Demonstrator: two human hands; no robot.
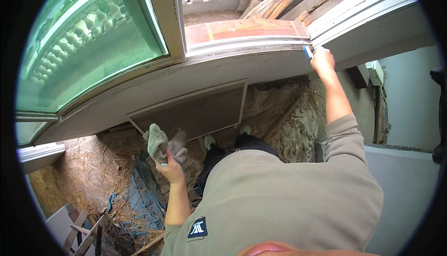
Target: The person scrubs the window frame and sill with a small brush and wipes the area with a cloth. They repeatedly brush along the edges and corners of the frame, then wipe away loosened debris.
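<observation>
My right hand [323, 59] grips a small brush [307, 52] with blue bristles and a pale handle. The bristles are at the right end of the white window track [249, 46], by the corner of the frame; whether they touch it I cannot tell. Lower down on the left, my left hand [171, 168] holds a grey-green terry cloth [157, 142] bunched up, part of it hanging to the right. The cloth is away from the window. A bit of something white shows beneath the left fingers, too covered to name.
A sliding pane of green glass [94, 53] stands at the left. A framed mesh screen [195, 109] leans under the sill. Crumpled sheeting [297, 133], a blue tarp [145, 196], straw [94, 172] and wooden pieces [83, 231] lie on the floor. Outside are stacked planks [279, 3].
</observation>
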